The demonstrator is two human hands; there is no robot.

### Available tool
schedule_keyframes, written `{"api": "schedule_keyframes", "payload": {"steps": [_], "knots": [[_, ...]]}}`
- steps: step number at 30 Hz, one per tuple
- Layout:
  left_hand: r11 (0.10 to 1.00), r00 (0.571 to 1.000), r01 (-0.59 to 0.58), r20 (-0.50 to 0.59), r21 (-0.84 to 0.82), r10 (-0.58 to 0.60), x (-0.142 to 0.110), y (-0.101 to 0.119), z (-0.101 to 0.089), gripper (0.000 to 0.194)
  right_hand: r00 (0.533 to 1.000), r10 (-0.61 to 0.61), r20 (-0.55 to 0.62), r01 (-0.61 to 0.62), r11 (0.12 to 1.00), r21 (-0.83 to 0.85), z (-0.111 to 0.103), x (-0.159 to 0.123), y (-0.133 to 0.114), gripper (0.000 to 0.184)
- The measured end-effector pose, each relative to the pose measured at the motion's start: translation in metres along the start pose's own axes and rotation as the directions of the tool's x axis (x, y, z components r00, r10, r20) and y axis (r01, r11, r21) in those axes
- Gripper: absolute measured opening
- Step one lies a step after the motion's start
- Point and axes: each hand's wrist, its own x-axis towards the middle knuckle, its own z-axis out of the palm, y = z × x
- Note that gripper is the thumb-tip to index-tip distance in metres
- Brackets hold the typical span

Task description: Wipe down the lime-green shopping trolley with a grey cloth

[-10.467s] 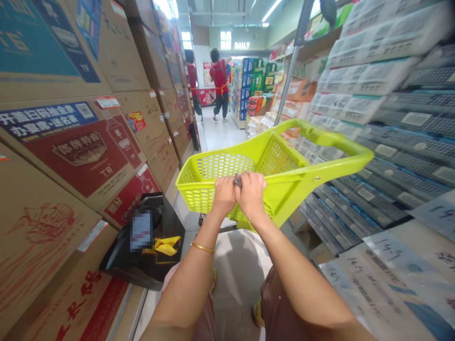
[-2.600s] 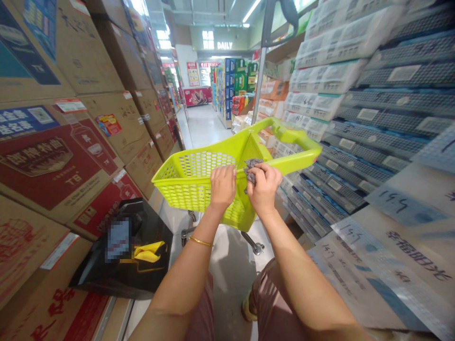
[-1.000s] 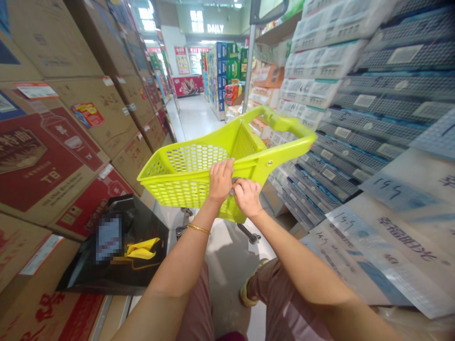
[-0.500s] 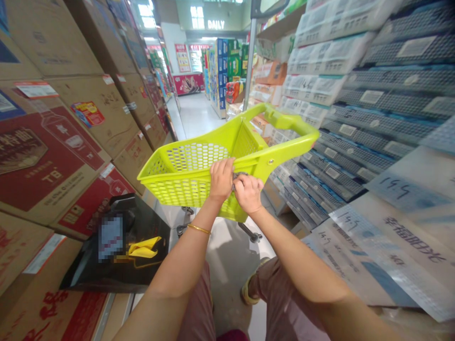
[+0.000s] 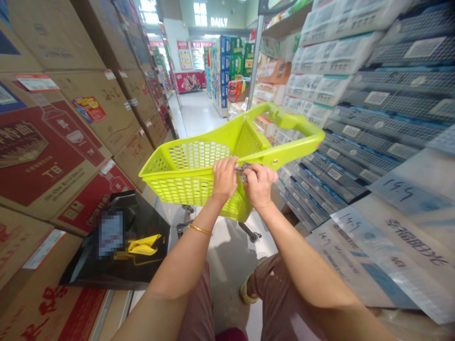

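Note:
In front of me stands a lime-green shopping basket trolley (image 5: 181, 182) with perforated sides and a looped handle (image 5: 302, 141). My left hand (image 5: 225, 177), with a gold bangle at the wrist, is closed over the rim on the near side. Just to its right, my right hand (image 5: 260, 183) is closed on a crumpled grey cloth (image 5: 243, 170) against the trolley's side, under the handle's base. The cloth shows between the two hands; the rest of it is hidden by the fingers. Inside the basket I see only bare green walls.
Stacked cartons (image 5: 50, 151) rise at my left, with a black bag (image 5: 142, 274) with a yellow ribbon beside them. Packaged goods (image 5: 377, 128) are piled along the right. Trolley casters (image 5: 253, 236) rest on the floor. An aisle (image 5: 199, 109) runs ahead past blue and green boxes.
My right hand has slid a little to the right along the trolley's side, and more of the grey cloth now shows between the hands. The left hand stays on the rim.

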Motion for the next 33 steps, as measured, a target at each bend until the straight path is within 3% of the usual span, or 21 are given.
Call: {"api": "schedule_keyframes", "payload": {"steps": [5,12,14,18,21,24,26,30,33], "knots": [[0.999,0.999,0.032,-0.017,-0.036,-0.033,0.003,-0.001,-0.001,0.037,0.991,-0.07,0.112,0.065,0.997,0.049,0.004,-0.013,-0.007,0.016],[0.995,0.995,0.032,-0.089,-0.092,-0.04,0.005,-0.002,-0.003,0.04,0.937,-0.289,0.197,0.278,0.957,0.08,0.0,-0.039,-0.011,0.015],[0.994,0.993,0.024,-0.11,-0.11,-0.036,0.006,-0.003,-0.003,0.04,0.948,-0.278,0.156,0.267,0.96,0.085,-0.003,-0.034,-0.01,0.016],[0.99,0.992,0.019,-0.12,-0.141,-0.036,0.006,-0.005,-0.003,0.04,0.99,-0.138,-0.014,0.139,0.989,0.052,-0.012,-0.008,-0.004,0.017],[0.989,0.994,0.013,-0.106,-0.147,-0.028,0.006,-0.007,-0.005,0.039,0.988,-0.075,-0.135,0.08,0.996,0.035,-0.017,0.011,-0.003,0.014],[0.991,0.995,0.005,-0.098,-0.134,-0.018,0.006,-0.009,-0.006,0.039,0.98,-0.087,-0.181,0.093,0.995,0.029,-0.018,0.016,-0.008,0.013],[0.992,0.995,-0.003,-0.095,-0.125,-0.009,0.007,-0.01,-0.006,0.039,0.983,-0.113,-0.142,0.117,0.993,0.018,-0.016,0.011,-0.013,0.012],[0.994,0.996,0.005,-0.087,-0.109,-0.014,0.008,-0.01,-0.005,0.041,0.978,-0.201,0.048,0.198,0.978,0.061,-0.014,-0.006,-0.019,0.008],[0.996,0.995,0.026,-0.089,-0.082,-0.033,0.009,-0.008,-0.006,0.04,0.969,-0.229,0.092,0.212,0.964,0.159,-0.017,-0.013,-0.015,0.007]]}}
